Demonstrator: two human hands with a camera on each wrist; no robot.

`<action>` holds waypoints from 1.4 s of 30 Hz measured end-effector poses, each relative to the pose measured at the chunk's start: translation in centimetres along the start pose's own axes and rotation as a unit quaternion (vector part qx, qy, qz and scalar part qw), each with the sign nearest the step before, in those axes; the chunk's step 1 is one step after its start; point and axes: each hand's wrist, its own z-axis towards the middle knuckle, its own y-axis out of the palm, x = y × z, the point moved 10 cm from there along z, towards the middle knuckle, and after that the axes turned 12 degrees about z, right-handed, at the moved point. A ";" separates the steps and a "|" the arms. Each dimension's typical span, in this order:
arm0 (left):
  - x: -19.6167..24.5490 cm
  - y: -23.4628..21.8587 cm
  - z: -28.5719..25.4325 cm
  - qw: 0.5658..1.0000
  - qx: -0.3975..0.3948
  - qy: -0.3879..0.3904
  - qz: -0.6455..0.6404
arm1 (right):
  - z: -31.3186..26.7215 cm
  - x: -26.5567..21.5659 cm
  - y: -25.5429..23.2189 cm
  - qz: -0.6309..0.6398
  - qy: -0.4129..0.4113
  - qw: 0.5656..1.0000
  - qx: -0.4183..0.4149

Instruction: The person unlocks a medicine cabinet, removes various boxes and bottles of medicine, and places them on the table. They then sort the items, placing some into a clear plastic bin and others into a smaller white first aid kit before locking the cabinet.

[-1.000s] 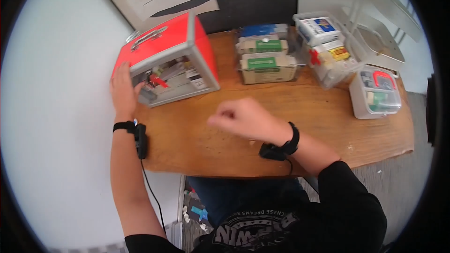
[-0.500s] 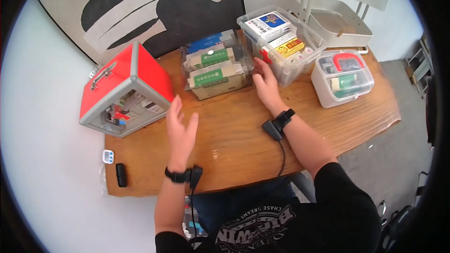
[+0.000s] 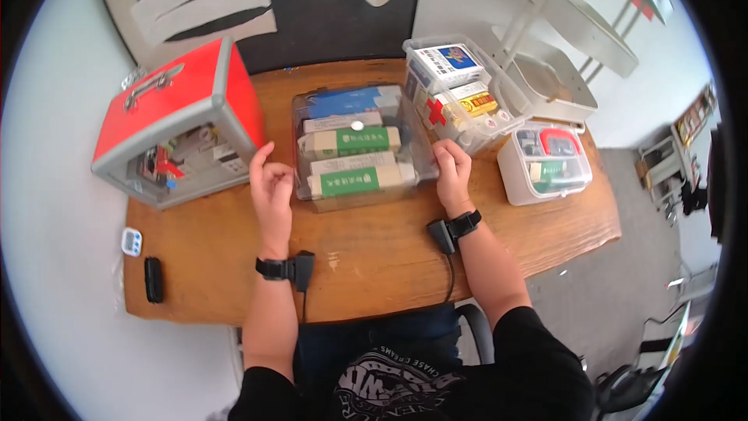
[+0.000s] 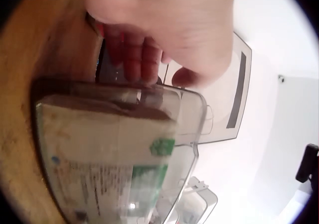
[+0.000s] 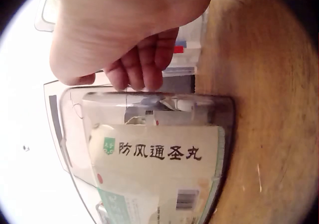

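Observation:
A clear plastic bin (image 3: 343, 203) packed with medicine boxes stands between my two hands. My left hand (image 3: 272, 193) is at its left wall, the fingers (image 4: 132, 67) bent slightly at the knuckles, fingertips right at the plastic. On the opposite side my right hand (image 3: 453, 179) has its fingers (image 5: 144, 67) fairly straight, tips against the wall and thumb by the rim. Inside lie cream-and-green medicine boxes (image 3: 351, 182) and a blue box (image 3: 343, 101). Through the wall, the right wrist view shows a white carton (image 5: 159, 149) with Chinese print.
A red case (image 3: 179, 82) with a clear front stands at the left. Right of the bin are a clear tub (image 3: 506, 121) of medicines and a white box (image 3: 510, 179) with a red handle. A white timer (image 3: 132, 242) and black object (image 3: 153, 279) lie front left.
My left hand has left the red case and come to the bin's left side. My right hand moved to its right side. The bin has come nearer to me.

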 end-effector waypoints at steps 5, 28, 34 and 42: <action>-1.2 1.3 0.6 0.995 -0.074 -0.045 -0.045 | -1.3 -2.1 1.2 0.016 -0.093 0.995 -0.043; -3.9 2.0 0.8 0.994 -0.066 -0.055 -0.067 | -0.9 2.1 2.8 0.170 0.087 0.979 -0.072; -1.8 2.1 0.7 0.997 -0.047 -0.017 -0.051 | -1.1 0.7 3.1 0.180 0.046 0.981 -0.059; -0.1 2.2 -0.4 0.994 -0.107 -0.016 -0.014 | -0.2 -1.2 1.9 0.194 0.059 0.979 -0.023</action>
